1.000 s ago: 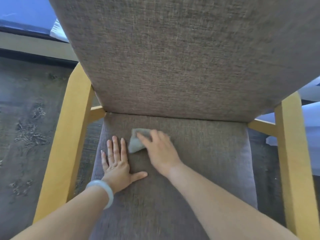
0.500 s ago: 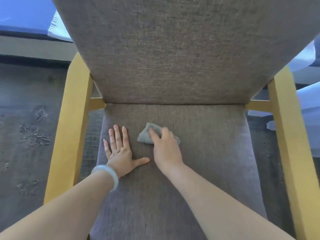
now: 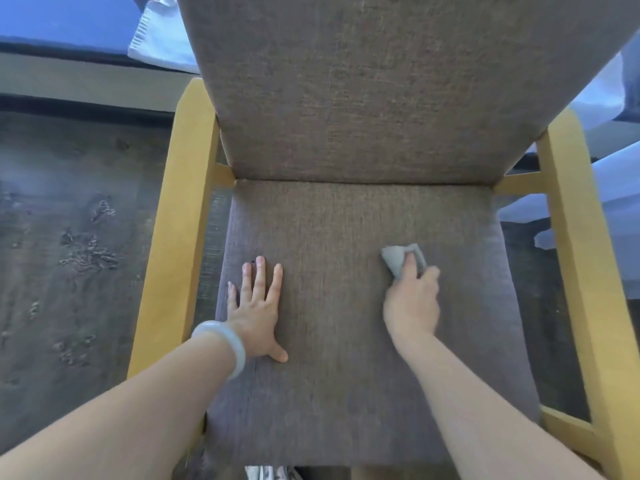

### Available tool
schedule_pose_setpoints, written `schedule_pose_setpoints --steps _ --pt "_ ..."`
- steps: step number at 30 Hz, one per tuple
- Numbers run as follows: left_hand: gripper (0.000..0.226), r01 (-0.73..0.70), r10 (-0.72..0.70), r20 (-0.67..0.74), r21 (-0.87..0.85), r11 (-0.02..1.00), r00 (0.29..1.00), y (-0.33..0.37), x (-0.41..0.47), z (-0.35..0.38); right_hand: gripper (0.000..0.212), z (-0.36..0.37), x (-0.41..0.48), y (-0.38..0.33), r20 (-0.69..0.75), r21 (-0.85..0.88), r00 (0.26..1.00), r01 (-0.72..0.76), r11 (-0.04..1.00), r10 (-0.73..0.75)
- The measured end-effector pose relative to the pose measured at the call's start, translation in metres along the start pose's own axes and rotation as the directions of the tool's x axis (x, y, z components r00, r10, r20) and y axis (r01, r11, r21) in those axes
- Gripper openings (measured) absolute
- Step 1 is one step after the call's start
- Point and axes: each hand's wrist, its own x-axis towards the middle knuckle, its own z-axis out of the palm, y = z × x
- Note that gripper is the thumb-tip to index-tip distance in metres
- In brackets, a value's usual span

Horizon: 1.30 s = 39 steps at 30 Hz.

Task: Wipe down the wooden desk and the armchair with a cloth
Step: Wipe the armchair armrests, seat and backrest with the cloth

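Cloth [image 3: 398, 259], small, grey and folded, lies on the right half of the seat cushion [image 3: 339, 230], a little below the middle of the frame. The right hand [image 3: 412, 303] grips it, with fingers curled over its near edge and pressing it onto the brown woven fabric. The far corner of the fold shows beyond the fingertips. This hand is slightly blurred.

Well apart from it, on the left half of the same cushion, the left hand [image 3: 258, 313] lies flat, palm down. Its fingers are straight and a little spread, the thumb points toward the middle of the seat, and it holds nothing. A pale, translucent bangle [image 3: 225, 344] circles the left wrist. Both bare forearms enter from the bottom corners of the frame.

The cushion belongs to an armchair [image 3: 363, 161] whose backrest [image 3: 363, 81], in the same brown weave, rises steeply and fills the upper middle of the frame. Yellowish wooden armrests run down either side of the seat, one at the left [image 3: 173, 237] and one at the right [image 3: 581, 271]. Each is joined toward the back by a short crossbar.

A dark floor [image 3: 69, 254] with pale marks spreads out at the left. In the upper left, white fabric [image 3: 162, 39] with a stitched hem hangs beside a blue surface [image 3: 62, 15]. More white fabric [image 3: 616, 188] shows at the right edge, behind the right armrest.
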Motion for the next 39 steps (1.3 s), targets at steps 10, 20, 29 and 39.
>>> schedule_pose_setpoints --steps 10,20,29,39 --pt "0.155 0.017 -0.012 -0.072 0.065 0.998 0.997 -0.006 -0.031 0.031 0.039 -0.004 -0.025 0.033 0.132 -0.084 0.966 0.235 0.968 -0.223" --pt "0.145 -0.024 0.022 0.016 0.105 0.994 1.0 -0.012 -0.037 0.016 0.044 0.023 -0.087 -0.014 0.019 0.011 1.0 -0.004 1.0 0.004" --pt "0.112 0.029 -0.029 0.042 -0.001 1.0 0.999 -0.005 -0.061 0.015 0.068 0.025 -0.12 -0.027 0.29 0.034 0.817 0.512 0.858 -0.499" --pt "0.153 -0.071 0.074 -0.014 0.134 0.988 0.997 0.007 -0.064 0.068 0.061 -0.009 -0.104 0.079 -0.014 -0.098 0.969 -0.247 0.964 0.247"
